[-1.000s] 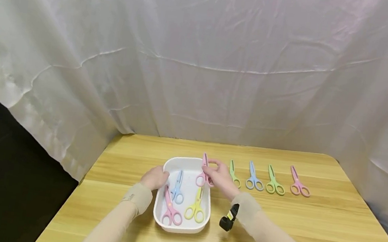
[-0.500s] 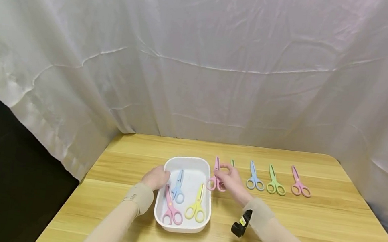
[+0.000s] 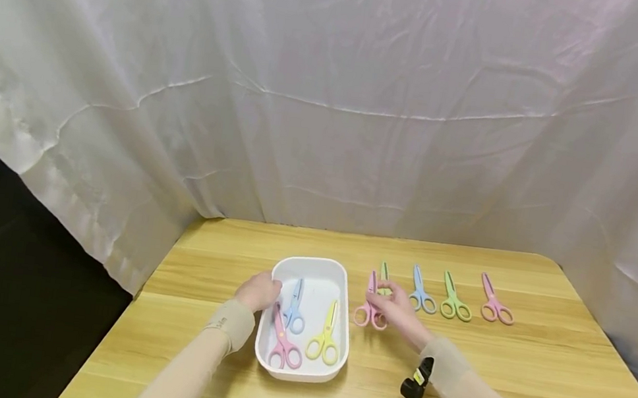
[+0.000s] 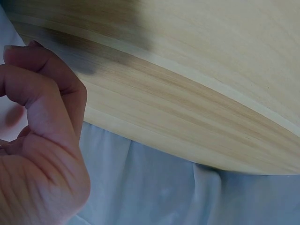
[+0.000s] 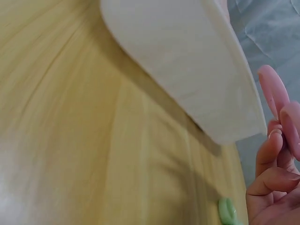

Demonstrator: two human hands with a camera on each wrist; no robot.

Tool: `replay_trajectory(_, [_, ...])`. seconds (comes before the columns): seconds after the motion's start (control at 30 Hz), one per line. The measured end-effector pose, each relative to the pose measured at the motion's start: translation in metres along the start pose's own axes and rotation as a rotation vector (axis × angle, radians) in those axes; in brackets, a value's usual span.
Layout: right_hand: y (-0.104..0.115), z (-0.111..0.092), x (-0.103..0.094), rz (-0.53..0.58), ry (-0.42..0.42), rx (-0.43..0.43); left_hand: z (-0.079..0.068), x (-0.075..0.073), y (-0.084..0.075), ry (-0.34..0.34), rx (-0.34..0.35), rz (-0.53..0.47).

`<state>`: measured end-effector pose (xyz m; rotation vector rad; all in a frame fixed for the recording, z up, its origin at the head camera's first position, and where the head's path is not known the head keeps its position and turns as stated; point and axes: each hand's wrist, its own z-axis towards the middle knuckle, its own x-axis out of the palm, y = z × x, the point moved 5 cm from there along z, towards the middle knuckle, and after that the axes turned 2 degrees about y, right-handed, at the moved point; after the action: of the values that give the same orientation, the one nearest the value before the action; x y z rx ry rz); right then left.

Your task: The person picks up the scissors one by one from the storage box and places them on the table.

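My left hand [image 3: 259, 292] grips the left rim of a white plastic bin [image 3: 297, 377], fingers curled over the edge. Inside lie pink scissors [image 3: 281, 335], blue scissors [image 3: 294, 302] and yellow scissors [image 3: 328, 333]. Just right of the bin, my right hand [image 3: 399, 306] pinches another pair of pink scissors [image 3: 372, 282], blades pointing away and handle loops toward me. In the right wrist view these pink scissors [image 5: 271, 84] show their loops above the curled fingers. Part of a pair of light green scissors [image 3: 385, 272] on the table is hidden behind the right hand.
Blue scissors [image 3: 418, 280], green scissors [image 3: 449, 287] and pink scissors [image 3: 488, 289] lie in a row on the wooden table [image 3: 511, 382], right of my right hand. A pale curtain [image 3: 359, 164] hangs behind the table. A black device [image 3: 412, 390] hangs from the right wrist.
My right hand has carried the pink scissors from above the bin's far right corner rightward and toward me, over the table. The left hand stays on the rim.
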<state>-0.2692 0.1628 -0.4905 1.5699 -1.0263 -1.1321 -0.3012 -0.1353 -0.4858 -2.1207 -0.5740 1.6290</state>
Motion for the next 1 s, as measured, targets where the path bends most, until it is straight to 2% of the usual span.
replay_trajectory(0.23, [-0.011,-0.007,-0.007,-0.080,0.012,0.012,0.001,0.000,-0.001,0.010,-0.004,-0.010])
replay_trajectory(0.43, [-0.019,-0.010,-0.009,-0.064,0.040,0.028,0.002,-0.001,-0.002,0.005,-0.017,0.010])
replay_trajectory(0.63, [-0.024,-0.012,-0.010,-0.100,0.075,0.022,0.001,-0.002,-0.002,0.006,-0.015,0.011])
replay_trajectory(1.0, [-0.033,-0.021,-0.010,-0.119,0.155,0.082,-0.001,-0.003,-0.002,0.011,-0.021,0.024])
